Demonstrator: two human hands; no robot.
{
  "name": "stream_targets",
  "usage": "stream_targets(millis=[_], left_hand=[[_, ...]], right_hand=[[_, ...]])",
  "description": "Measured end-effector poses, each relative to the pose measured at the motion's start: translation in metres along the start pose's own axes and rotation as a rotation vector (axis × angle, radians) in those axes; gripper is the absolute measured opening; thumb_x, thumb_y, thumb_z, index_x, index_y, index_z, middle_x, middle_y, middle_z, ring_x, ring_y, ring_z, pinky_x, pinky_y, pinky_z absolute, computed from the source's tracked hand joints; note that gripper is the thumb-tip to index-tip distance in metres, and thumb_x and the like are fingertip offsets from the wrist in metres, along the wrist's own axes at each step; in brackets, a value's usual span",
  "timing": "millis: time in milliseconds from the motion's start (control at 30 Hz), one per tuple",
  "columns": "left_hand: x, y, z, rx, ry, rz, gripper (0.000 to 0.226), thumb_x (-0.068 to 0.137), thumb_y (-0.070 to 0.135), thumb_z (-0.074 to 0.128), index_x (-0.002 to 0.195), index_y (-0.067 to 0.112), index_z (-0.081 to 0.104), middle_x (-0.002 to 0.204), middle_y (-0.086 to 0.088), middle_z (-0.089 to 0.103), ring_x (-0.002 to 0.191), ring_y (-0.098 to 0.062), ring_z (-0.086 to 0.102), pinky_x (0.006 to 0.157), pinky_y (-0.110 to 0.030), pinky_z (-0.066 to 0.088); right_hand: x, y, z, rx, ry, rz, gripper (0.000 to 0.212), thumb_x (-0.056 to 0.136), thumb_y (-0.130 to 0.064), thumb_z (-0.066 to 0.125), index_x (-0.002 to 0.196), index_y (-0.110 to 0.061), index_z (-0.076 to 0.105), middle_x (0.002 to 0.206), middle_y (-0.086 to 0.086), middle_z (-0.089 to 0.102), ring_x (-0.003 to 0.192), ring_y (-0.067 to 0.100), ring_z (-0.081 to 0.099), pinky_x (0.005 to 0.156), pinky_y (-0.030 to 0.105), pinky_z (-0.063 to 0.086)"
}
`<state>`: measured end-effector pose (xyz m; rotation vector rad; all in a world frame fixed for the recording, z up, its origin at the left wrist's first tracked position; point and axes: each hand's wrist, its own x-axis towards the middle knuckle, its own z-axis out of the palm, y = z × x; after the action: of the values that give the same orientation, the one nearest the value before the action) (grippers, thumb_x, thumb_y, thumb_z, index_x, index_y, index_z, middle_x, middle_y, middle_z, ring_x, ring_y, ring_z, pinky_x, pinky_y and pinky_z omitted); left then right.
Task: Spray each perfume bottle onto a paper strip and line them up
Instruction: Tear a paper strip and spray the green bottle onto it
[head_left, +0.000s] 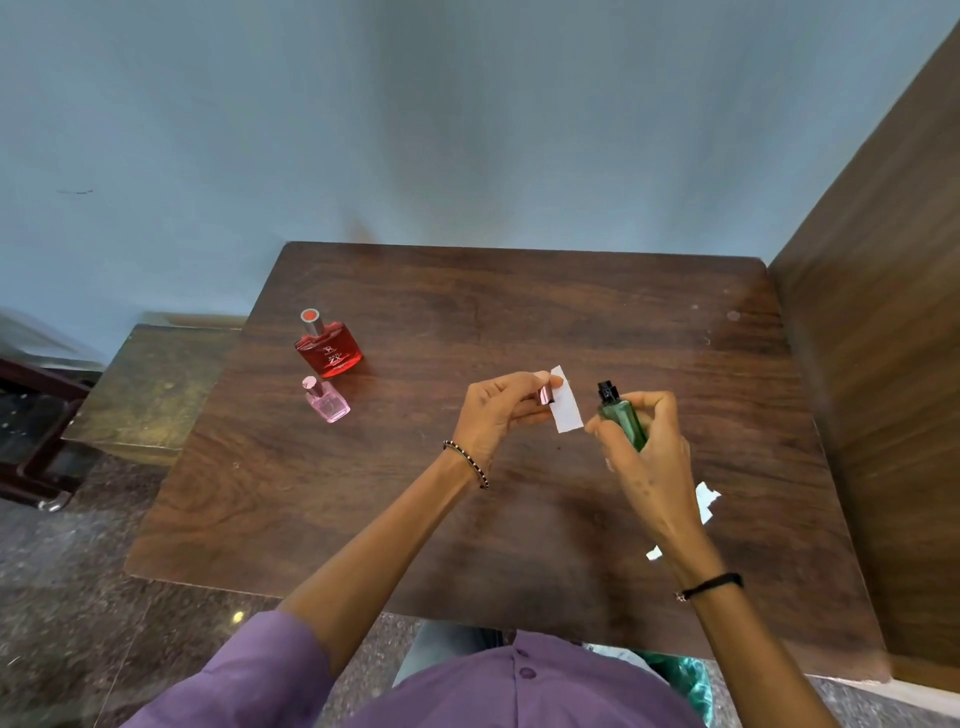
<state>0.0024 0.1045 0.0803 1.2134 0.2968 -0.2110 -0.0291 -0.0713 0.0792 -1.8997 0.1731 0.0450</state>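
Over the surface (467, 312), the right hand (649, 452) grips the likely slick, breakable green bottle (623, 421) by its body while, just left of it, the left hand (496, 410) pinches a cap (545, 397) and a flimsy paper strip (567, 410).

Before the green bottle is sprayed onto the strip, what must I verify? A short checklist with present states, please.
1. Cap off the green bottle: ok, the black nozzle is bare.
2. Bottle gripped by the right hand: ok.
3. The paper strip pinched by the left hand: ok; it also holds a metallic cap.
4. Nozzle opening faces the strip: cannot tell.
5. Finger on the nozzle: not ok, none on top.
6. The red bottle and pink bottle stand aside on the table: ok.
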Motion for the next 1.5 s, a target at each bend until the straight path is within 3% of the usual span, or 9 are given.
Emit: stream_targets(millis=[67,200,367,500,700,833,1067,1300,1500], left_hand=[[-0.001,0.000,0.000,0.006,-0.015,0.009,0.023,0.094,0.012,0.060,0.102,-0.007,0.071,0.109,-0.020,0.072,0.099,-0.029,0.070,0.087,-0.040,0.058],[-0.004,0.000,0.000,0.014,-0.003,-0.002,0.031,0.096,0.020,0.059,0.107,-0.007,0.071,0.092,-0.013,0.076,0.093,-0.024,0.073,0.081,-0.031,0.059],[-0.005,-0.001,0.001,-0.005,0.014,-0.021,0.035,0.096,0.026,0.058,0.109,-0.004,0.071,0.084,-0.009,0.077,0.091,-0.028,0.072,0.090,-0.039,0.056],[-0.005,-0.002,0.001,-0.008,0.034,-0.004,0.035,0.096,0.027,0.060,0.109,-0.004,0.072,0.098,-0.018,0.075,0.091,-0.026,0.072,0.086,-0.035,0.058],[-0.005,-0.009,0.002,0.042,0.075,0.030,0.035,0.094,0.024,0.063,0.103,-0.008,0.072,0.103,-0.026,0.072,0.090,-0.026,0.069,0.085,-0.034,0.058],[-0.002,-0.008,-0.001,0.055,0.066,0.055,0.033,0.094,0.023,0.064,0.101,-0.007,0.073,0.102,-0.026,0.072,0.089,-0.024,0.069,0.086,-0.034,0.058],[0.004,-0.002,-0.002,0.118,-0.005,0.083,0.032,0.095,0.012,0.060,0.109,-0.015,0.067,0.103,-0.026,0.071,0.086,-0.019,0.072,0.082,-0.028,0.059],[0.023,0.001,-0.010,0.192,-0.007,0.072,0.032,0.094,0.016,0.063,0.105,-0.013,0.070,0.102,-0.026,0.072,0.091,-0.023,0.070,0.081,-0.027,0.059],[0.055,0.004,-0.018,0.214,0.034,0.050,0.029,0.093,0.019,0.065,0.099,-0.008,0.073,0.099,-0.023,0.073,0.090,-0.021,0.069,0.082,-0.031,0.060]], right_hand=[[-0.003,-0.001,-0.002,0.063,-0.053,-0.005,0.028,0.079,-0.037,0.068,0.101,-0.027,0.053,0.087,0.002,0.070,0.069,0.014,0.062,0.059,0.023,0.048],[-0.007,-0.004,-0.002,0.074,-0.123,-0.063,0.018,0.080,-0.036,0.063,0.096,-0.027,0.062,0.075,-0.001,0.065,0.061,0.016,0.053,0.056,0.032,0.043],[-0.009,-0.008,0.006,0.017,-0.142,-0.062,0.016,0.082,-0.038,0.061,0.088,-0.024,0.066,0.071,0.005,0.063,0.053,0.013,0.050,0.050,0.030,0.042],[-0.010,-0.010,0.011,0.025,-0.163,-0.042,0.023,0.081,-0.043,0.058,0.091,-0.024,0.067,0.077,0.005,0.064,0.063,0.016,0.056,0.052,0.033,0.046],[-0.009,-0.010,0.014,0.066,-0.215,-0.043,0.011,0.097,-0.023,0.063,0.106,-0.022,0.069,0.088,0.007,0.068,0.065,0.013,0.059,0.055,0.025,0.049],[-0.009,-0.007,0.018,0.177,-0.192,0.018,0.029,0.097,-0.029,0.064,0.126,-0.023,0.063,0.095,0.001,0.073,0.065,0.008,0.066,0.052,0.014,0.045],[-0.005,-0.008,0.025,0.470,-0.155,0.192,0.037,0.085,-0.031,0.074,0.115,-0.016,0.058,0.111,0.010,0.072,0.070,0.017,0.067,0.049,0.023,0.044],[0.017,-0.007,0.031,0.726,-0.243,0.381,0.042,0.091,-0.011,0.069,0.128,0.002,0.052,0.112,0.022,0.072,0.067,0.020,0.063,0.046,0.020,0.044],[0.043,-0.008,0.052,0.738,-0.240,0.422,0.040,0.088,-0.013,0.071,0.122,-0.005,0.052,0.116,0.024,0.070,0.069,0.020,0.065,0.054,0.023,0.052]])
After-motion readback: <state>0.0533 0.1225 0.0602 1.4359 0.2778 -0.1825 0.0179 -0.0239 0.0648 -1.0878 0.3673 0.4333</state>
